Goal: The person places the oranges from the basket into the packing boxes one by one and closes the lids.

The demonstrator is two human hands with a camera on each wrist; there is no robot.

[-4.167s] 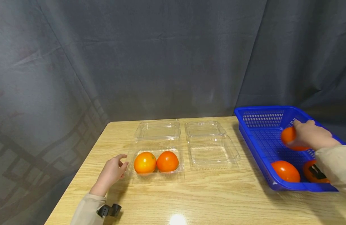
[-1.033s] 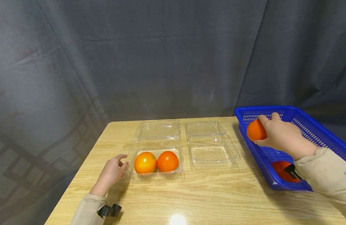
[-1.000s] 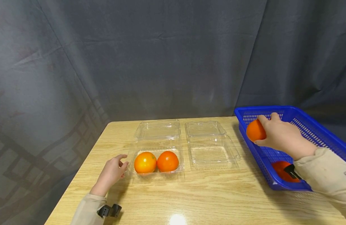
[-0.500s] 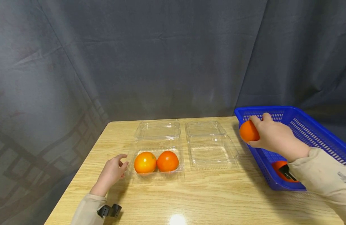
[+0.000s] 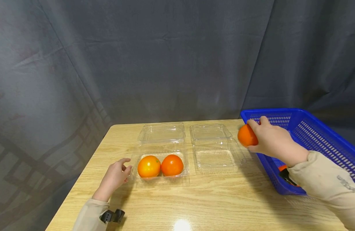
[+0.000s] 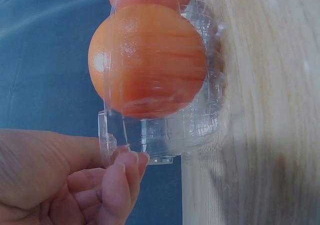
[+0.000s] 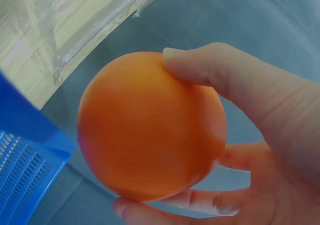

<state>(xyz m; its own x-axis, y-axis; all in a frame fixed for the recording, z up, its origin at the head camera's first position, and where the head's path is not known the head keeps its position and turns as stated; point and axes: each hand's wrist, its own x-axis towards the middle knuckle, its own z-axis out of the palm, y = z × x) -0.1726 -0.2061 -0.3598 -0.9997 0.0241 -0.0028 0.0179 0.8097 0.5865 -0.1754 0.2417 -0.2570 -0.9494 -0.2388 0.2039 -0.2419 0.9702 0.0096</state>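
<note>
At far left, rests the bare left hand [image 5: 114,176] with bent fingers, fingertips at the edge of a clear plastic hinged box [image 5: 163,182] on the pale wood-grain bench [image 5: 212,199]; cannot tell whether pinching that edge or only touching it. In that box, two round glossy oranges [image 5: 172,165] side by side, seemingly touching, with a lid [image 5: 163,133] folded out on the far side.

Just rightward, a second clear plastic hinged box [image 5: 215,157], also open, with its long axis running away from the person and no fruit inside. Lies left of the right hand [image 5: 272,138] and slightly toward the person, nearer to that hand than to the other.

Farther right, grips a smooth round orange [image 5: 247,136] in the right hand between thumb and fingers, raised just beside a blue perforated plastic basket [image 5: 284,110]. In the basket, an orange-red fruit [image 5: 282,167] mostly hidden behind the beige sleeve [image 5: 327,179]; cannot rule out more there.
</note>
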